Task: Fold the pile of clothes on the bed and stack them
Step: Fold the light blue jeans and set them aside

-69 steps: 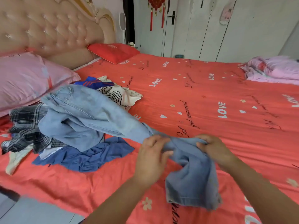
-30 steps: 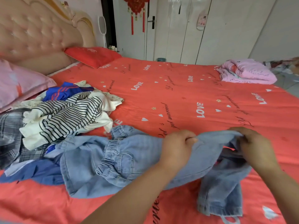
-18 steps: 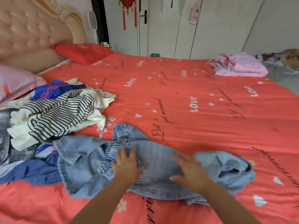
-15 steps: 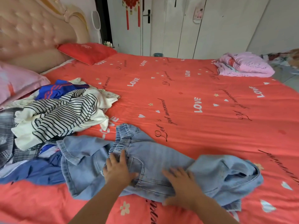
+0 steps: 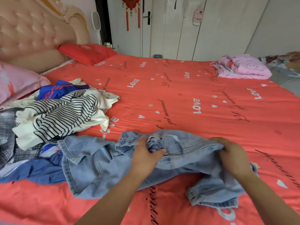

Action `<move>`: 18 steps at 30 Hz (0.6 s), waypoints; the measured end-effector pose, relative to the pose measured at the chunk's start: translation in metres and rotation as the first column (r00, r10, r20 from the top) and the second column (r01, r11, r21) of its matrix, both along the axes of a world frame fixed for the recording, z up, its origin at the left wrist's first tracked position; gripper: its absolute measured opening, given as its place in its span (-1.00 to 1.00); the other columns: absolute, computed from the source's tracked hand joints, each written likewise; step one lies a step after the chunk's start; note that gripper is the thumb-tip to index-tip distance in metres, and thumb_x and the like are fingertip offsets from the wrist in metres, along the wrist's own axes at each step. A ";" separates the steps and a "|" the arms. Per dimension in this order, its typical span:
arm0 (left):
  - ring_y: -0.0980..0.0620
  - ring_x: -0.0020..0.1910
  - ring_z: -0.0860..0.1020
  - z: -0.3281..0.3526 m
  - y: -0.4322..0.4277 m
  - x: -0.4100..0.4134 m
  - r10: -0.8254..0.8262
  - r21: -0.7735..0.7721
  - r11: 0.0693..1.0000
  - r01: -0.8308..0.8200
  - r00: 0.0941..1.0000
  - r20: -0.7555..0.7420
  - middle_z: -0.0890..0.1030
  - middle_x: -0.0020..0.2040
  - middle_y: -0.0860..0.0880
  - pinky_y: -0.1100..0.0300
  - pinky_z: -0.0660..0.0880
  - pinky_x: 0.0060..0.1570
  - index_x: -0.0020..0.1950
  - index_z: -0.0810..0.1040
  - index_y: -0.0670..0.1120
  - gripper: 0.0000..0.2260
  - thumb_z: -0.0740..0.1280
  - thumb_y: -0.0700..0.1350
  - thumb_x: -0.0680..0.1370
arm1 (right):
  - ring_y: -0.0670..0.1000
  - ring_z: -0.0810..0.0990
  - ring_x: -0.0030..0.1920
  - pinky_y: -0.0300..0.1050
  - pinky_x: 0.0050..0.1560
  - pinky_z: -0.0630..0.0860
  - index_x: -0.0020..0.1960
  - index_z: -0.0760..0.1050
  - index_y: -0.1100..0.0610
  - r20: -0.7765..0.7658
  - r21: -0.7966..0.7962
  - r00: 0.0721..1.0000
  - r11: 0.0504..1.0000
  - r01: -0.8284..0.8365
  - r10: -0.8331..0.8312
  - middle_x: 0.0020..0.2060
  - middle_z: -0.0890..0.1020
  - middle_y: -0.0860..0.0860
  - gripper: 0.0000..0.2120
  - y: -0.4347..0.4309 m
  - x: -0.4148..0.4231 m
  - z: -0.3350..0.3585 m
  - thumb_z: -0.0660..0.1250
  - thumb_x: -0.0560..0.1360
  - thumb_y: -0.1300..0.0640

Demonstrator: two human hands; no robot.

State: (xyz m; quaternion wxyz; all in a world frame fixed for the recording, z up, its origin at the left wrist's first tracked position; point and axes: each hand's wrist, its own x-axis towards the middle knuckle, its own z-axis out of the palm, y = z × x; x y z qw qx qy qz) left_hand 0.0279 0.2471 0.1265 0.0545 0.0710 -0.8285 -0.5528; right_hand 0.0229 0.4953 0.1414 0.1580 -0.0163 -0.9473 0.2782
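1. Pale blue denim jeans (image 5: pixel 113 163) lie crumpled across the near side of the coral-red bed (image 5: pixel 194 88). One end rests against the pile of unfolded clothes (image 5: pixel 53 120) on the left, and a hemmed leg end sags towards the near edge.
2. The left hand (image 5: pixel 144 158) has its fingers (image 5: pixel 142 142) curled into a bunched, gathered part of the denim, with the thumb pinching it from the side. The right hand (image 5: pixel 233 156) closes on a fold further right, with cloth wrapped over its knuckles. Both hands grip the jeans near their upper edge and are well apart from each other.
3. The denim is still bunched between the two hands, so my guess is it has to be pulled flat before any fold is made.
4. The left flap of the jeans overlaps a crumpled royal-blue garment (image 5: pixel 40 171) at the foot of the pile. A sideways tug could drag that piece along and loosen the black-and-white striped top (image 5: pixel 65 117) above it.
5. The hanging leg end is heavy and close to the bed's edge, so a lift could let it slide off.
6. Folding over the gathered part would trap creases and give a lumpy base for stacking.
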 end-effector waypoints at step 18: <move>-0.03 0.05 0.48 -0.089 -0.060 0.085 0.121 -0.304 0.953 -0.011 0.930 0.348 0.48 0.14 -0.12 0.19 0.38 0.08 0.37 0.30 -0.20 -0.33 0.44 0.10 0.40 | 0.01 0.49 0.25 -0.23 0.21 0.36 0.36 0.39 0.10 0.521 0.143 0.733 0.802 -0.580 0.438 0.27 0.52 0.05 -0.62 -0.110 -0.009 -0.014 0.23 0.55 0.19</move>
